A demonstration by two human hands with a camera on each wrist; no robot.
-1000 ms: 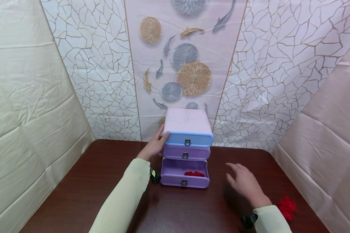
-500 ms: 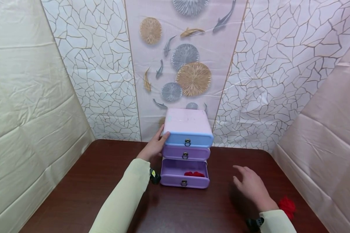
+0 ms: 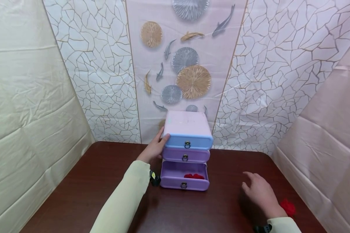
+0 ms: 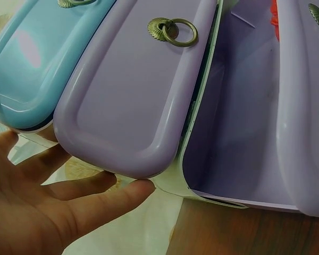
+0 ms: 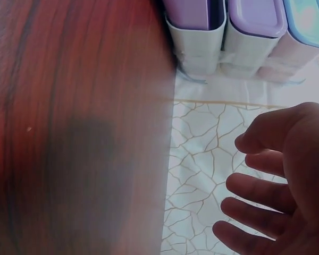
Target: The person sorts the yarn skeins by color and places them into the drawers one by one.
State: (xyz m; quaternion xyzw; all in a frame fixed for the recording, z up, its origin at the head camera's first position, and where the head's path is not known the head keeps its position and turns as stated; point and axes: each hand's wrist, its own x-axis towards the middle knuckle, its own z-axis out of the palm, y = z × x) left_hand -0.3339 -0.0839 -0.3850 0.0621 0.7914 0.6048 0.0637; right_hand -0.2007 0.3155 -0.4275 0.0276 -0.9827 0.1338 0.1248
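Observation:
A small three-tier drawer cabinet (image 3: 188, 123) with a pink top stands toward the back of the table. Its blue top drawer (image 3: 178, 142) and purple middle drawer (image 4: 133, 90) are pushed in. The purple bottom drawer (image 3: 170, 183) is pulled out, with a soft red thing (image 3: 194, 176) inside. My left hand (image 3: 153, 149) rests against the cabinet's left side, thumb at the front corner and fingers spread. Over the table on the right, my right hand (image 3: 262, 194) holds nothing, its fingers loosely bent. Beyond that wrist lies a red, petal-like bundle (image 3: 288, 207), partly hidden by the arm.
The dark brown table (image 3: 105, 181) is enclosed by pale cloth at left and right. A patterned backdrop (image 3: 175, 64) hangs just behind the cabinet. Ring pulls (image 4: 173, 32) hang on the drawer fronts.
My right hand has moved right and toward me, away from the cabinet and nearer the red bundle. The left hand has stayed at the cabinet's side; the drawers have not moved.

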